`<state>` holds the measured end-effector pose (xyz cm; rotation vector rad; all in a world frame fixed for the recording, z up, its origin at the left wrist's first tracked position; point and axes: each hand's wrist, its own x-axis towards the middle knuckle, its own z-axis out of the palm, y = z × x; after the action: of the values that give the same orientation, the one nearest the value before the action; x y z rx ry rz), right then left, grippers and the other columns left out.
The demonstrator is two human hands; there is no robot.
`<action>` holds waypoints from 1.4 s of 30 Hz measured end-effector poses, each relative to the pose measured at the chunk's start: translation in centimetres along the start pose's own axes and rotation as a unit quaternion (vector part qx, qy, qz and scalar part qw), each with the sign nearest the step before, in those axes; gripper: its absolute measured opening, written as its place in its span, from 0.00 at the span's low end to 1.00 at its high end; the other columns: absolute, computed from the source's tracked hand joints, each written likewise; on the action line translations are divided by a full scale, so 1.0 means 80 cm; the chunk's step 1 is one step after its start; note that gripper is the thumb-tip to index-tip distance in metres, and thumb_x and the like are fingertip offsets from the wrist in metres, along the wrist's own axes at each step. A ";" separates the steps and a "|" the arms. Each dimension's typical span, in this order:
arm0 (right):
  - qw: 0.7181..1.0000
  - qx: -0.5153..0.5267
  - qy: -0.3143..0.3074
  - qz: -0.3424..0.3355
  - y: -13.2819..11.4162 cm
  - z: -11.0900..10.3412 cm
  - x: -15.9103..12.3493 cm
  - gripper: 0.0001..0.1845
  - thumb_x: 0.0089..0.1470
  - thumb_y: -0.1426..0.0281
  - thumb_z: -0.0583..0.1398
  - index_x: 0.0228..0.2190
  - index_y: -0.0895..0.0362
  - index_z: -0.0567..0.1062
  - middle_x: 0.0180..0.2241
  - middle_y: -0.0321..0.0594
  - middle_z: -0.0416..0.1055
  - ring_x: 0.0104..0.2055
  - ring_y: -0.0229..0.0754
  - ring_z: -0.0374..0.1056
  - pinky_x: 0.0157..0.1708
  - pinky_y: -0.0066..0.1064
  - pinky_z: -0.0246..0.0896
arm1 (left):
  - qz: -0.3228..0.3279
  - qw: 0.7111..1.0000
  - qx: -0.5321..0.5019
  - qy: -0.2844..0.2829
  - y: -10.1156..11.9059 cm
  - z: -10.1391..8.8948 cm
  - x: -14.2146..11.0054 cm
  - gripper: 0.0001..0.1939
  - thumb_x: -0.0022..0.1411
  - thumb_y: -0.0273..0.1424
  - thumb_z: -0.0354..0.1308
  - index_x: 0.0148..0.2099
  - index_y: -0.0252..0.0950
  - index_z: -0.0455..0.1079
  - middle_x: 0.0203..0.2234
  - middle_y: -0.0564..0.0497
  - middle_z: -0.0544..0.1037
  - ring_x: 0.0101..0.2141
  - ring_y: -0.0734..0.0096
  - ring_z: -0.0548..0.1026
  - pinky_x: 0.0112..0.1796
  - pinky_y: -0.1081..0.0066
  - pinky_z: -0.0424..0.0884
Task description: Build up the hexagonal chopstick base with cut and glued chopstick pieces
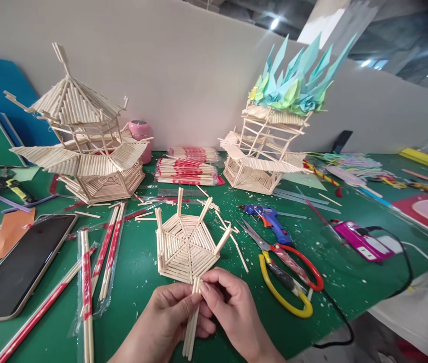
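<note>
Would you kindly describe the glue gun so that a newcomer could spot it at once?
On the green table, find the stick pagoda topped with turquoise paper spikes. In front of it, just beyond the scissors, lies the glue gun. It is blue with an orange trigger, whereas the scissors have red and yellow handles.

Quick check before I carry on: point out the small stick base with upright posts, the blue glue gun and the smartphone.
Stick base [188,244], head view: centre of its flat slatted floor.
Blue glue gun [270,217], head view: its body.
Smartphone [24,267], head view: its dark screen.
</note>
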<state>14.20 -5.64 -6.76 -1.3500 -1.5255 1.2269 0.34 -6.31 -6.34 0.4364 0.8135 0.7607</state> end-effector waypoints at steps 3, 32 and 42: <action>1.000 0.016 -0.001 0.007 -0.002 0.000 0.000 0.12 0.54 0.64 0.54 0.24 0.59 0.67 0.18 0.31 0.58 0.20 0.34 0.54 0.21 0.25 0.52 | -0.002 1.000 -0.007 0.003 -0.001 -0.001 0.002 0.11 0.51 0.34 0.62 0.29 0.28 0.74 0.21 0.47 0.76 0.22 0.75 0.73 0.30 0.74 0.68; 0.947 -0.313 -0.043 0.057 -0.010 -0.075 0.032 0.11 0.52 0.67 0.52 0.20 0.55 0.63 0.18 0.30 0.58 0.20 0.35 0.55 0.20 0.25 0.47 | -0.033 0.995 -0.051 0.073 0.011 -0.002 -0.003 0.11 0.47 0.33 0.66 0.31 0.30 0.72 0.24 0.47 0.78 0.24 0.71 0.76 0.31 0.71 0.70; 0.924 -0.382 0.018 -0.002 -0.016 -0.119 0.080 0.09 0.54 0.67 0.51 0.29 0.54 0.69 0.23 0.34 0.69 0.23 0.37 0.64 0.21 0.26 0.55 | -0.038 0.997 -0.068 0.030 0.012 -0.007 0.003 0.13 0.43 0.34 0.68 0.29 0.30 0.73 0.21 0.49 0.77 0.23 0.72 0.75 0.29 0.72 0.69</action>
<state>21.83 2.34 -3.39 -1.8240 -2.0839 0.5864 -0.40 -5.46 -6.16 0.2617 0.8238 0.7555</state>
